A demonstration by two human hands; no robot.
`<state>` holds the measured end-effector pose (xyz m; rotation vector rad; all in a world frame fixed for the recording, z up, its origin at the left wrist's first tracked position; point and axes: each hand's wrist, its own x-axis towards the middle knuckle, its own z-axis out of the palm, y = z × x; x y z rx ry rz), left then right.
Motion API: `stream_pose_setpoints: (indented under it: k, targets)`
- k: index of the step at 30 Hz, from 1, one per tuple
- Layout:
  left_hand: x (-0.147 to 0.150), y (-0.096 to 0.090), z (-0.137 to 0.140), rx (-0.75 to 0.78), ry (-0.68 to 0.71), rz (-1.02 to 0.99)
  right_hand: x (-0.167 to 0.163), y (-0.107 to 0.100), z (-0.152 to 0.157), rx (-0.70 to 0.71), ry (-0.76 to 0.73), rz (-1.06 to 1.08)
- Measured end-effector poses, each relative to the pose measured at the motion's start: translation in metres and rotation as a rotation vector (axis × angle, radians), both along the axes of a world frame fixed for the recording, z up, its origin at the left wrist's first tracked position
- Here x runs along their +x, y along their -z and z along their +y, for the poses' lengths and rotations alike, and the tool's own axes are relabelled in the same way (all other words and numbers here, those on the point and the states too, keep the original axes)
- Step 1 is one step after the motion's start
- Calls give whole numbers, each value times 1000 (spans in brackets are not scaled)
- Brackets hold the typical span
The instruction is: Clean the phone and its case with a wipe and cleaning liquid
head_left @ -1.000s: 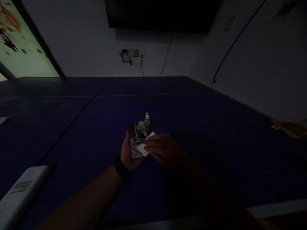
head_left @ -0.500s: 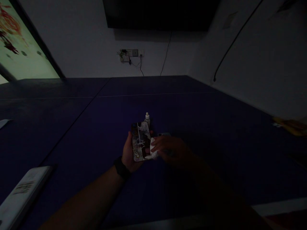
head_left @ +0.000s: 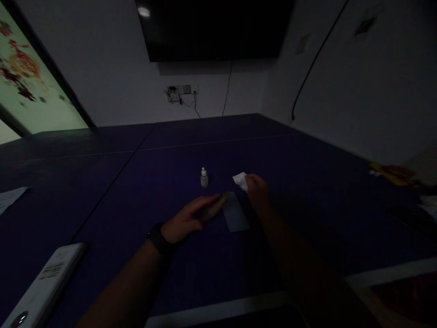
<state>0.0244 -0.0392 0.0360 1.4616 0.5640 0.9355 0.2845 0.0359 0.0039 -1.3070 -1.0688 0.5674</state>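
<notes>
My left hand (head_left: pixel 186 219), with a dark band on its wrist, grips a smartphone (head_left: pixel 214 209). The phone is tilted nearly edge-on and blurred, so its screen cannot be made out. Just right of it a flat grey-blue rectangular object (head_left: pixel 236 216) lies on the dark blue table; the phone overlaps its upper left edge. My right hand (head_left: pixel 257 187) is closed on a white tissue (head_left: pixel 241 180), which sticks out to the left above the table. A small dropper bottle (head_left: pixel 204 178) with a white top stands upright beyond my left hand.
A long white device (head_left: pixel 48 278) lies at the left front, with a paper sheet (head_left: pixel 12 198) farther back. Yellow and dark items (head_left: pixel 392 174) sit at the right edge. A black screen (head_left: pixel 218 29) hangs on the wall above sockets with cables (head_left: pixel 179 91).
My right hand has drawn the tissue off the phone, moving away and to the right. My left hand has turned the phone on its side. The bottle and grey-blue object are now uncovered.
</notes>
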Motion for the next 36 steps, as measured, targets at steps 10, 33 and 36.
stream_pose_setpoints:
  k: [10,33,36]
  targets:
    - [-19,-18,39,619,146,731,1,13,10,-59,-14,-44]
    - [-11,6,-22,775,64,1012,8,20,16,-40,163,-173]
    - [-5,22,-50,828,-18,1086,5,22,17,-71,131,-205]
